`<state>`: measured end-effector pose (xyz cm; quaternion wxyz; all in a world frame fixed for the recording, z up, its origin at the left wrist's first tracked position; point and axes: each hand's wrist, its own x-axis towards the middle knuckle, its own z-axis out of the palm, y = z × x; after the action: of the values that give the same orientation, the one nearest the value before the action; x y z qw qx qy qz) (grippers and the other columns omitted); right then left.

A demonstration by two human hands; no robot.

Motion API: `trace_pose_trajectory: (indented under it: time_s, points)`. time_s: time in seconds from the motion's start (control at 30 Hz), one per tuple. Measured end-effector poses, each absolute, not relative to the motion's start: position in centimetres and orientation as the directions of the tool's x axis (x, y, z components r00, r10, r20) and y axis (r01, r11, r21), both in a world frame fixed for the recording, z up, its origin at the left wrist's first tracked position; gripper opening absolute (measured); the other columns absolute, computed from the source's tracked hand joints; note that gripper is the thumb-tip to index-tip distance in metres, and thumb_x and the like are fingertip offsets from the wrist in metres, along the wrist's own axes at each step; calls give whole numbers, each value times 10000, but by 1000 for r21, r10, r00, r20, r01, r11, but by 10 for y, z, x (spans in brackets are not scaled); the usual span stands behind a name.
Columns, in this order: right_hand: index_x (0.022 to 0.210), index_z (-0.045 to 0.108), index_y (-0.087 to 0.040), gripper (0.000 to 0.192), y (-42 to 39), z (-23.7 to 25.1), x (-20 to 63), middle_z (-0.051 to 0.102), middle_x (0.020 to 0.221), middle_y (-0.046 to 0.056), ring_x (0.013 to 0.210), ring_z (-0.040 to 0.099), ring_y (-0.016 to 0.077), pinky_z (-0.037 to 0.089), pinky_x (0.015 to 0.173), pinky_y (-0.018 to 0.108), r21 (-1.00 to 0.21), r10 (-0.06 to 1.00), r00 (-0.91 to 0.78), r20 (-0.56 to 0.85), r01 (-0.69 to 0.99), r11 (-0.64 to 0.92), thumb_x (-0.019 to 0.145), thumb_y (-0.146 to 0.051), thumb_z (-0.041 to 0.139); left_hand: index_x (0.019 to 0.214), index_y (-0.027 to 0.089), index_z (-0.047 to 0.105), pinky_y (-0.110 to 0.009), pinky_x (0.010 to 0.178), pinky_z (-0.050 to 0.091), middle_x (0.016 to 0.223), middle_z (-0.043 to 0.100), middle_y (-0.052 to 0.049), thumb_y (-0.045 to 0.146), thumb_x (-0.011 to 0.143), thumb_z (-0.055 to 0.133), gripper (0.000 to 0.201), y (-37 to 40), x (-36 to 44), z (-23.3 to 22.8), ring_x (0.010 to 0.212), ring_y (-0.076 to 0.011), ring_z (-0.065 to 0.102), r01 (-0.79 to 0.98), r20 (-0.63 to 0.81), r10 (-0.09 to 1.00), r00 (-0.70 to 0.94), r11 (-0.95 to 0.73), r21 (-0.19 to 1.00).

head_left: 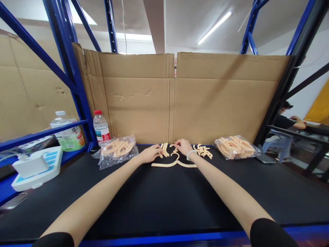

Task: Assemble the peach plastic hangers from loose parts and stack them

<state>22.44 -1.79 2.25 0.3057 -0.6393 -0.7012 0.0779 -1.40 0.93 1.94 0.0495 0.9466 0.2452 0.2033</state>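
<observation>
Left hand (150, 154): fingers curled onto short curved pieces (164, 150) at its right fingertips, grip seemingly light | hanger (174, 163): flat, just nearer than both hands | right hand (183, 146): pinched on a small piece (175, 150); loose hooks (204, 151) just right | risk: a wrist sweep could scatter them.

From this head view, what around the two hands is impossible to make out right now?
- Left hand fingertips: too small to tell whether they grip the curved pieces.
- Right hand: its fingers hide the small part underneath.
- Left bag and right bag: contents blurred by plastic; count unreadable.
- Bottle label: too small to read.
</observation>
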Motion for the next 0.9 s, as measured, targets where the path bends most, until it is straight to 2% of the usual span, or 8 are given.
trace_pose_trajectory:
  time_s: [0.17,0.33,0.47,0.53,0.6,0.73,0.8,0.9]
  points:
    - [935,612,-134,232,-21,30,240,643,929,45,829,619,159,507,790,358,-722,868,261,422,676,147,928,-351,533,835,209,610,-278,808,457,941,624,-32,154,835,470,151,-1,-15,22,897,-182,600,421,417,495,763,-869,262]
    - [969,522,-143,339,-49,33,243,594,889,64,643,610,133,490,579,267,-872,807,407,428,421,250,912,-450,390,917,194,567,-324,841,459,949,622,-52,165,881,384,189,-31,-10,34,897,-181,594,379,533,534,656,-844,380]
    - [949,450,-207,405,-91,30,235,521,844,-8,533,593,109,437,437,223,-914,847,352,398,229,334,821,-590,421,915,187,560,-316,834,482,1005,635,-67,238,916,389,178,-69,-1,42,955,-183,605,278,563,558,610,-815,508]
    - [952,429,-229,409,-114,27,231,489,778,-45,494,589,107,432,426,220,-926,875,306,375,155,343,805,-611,438,872,172,586,-340,854,483,1026,637,-75,268,893,471,151,-86,4,42,930,-190,623,78,505,635,585,-664,744]
    - [947,427,-237,404,-134,25,227,485,715,-63,480,595,114,431,440,222,-943,909,253,331,57,327,805,-613,465,822,158,597,-335,814,495,969,638,-64,296,862,540,154,-98,9,39,834,-173,634,-38,420,714,560,-485,874]
    - [932,499,-222,434,-157,24,220,553,734,-38,556,618,126,415,482,220,-950,970,176,167,-235,206,703,-538,690,791,144,594,-288,683,493,775,629,-31,321,798,652,186,-107,17,27,695,-139,600,-89,281,752,595,-286,954]
    - [904,540,-207,435,-161,25,218,587,793,-14,601,624,128,419,504,220,-939,978,180,109,-304,161,641,-466,770,795,141,582,-285,665,499,779,621,-29,328,760,702,225,-106,18,21,701,-141,606,-108,242,757,607,-223,969]
    - [894,581,-189,389,-163,28,217,628,853,25,618,623,132,423,512,230,-930,987,151,62,-351,112,658,-438,765,859,155,554,-295,647,524,839,587,-13,326,719,747,292,-106,17,15,722,-150,631,-146,218,789,574,-164,976]
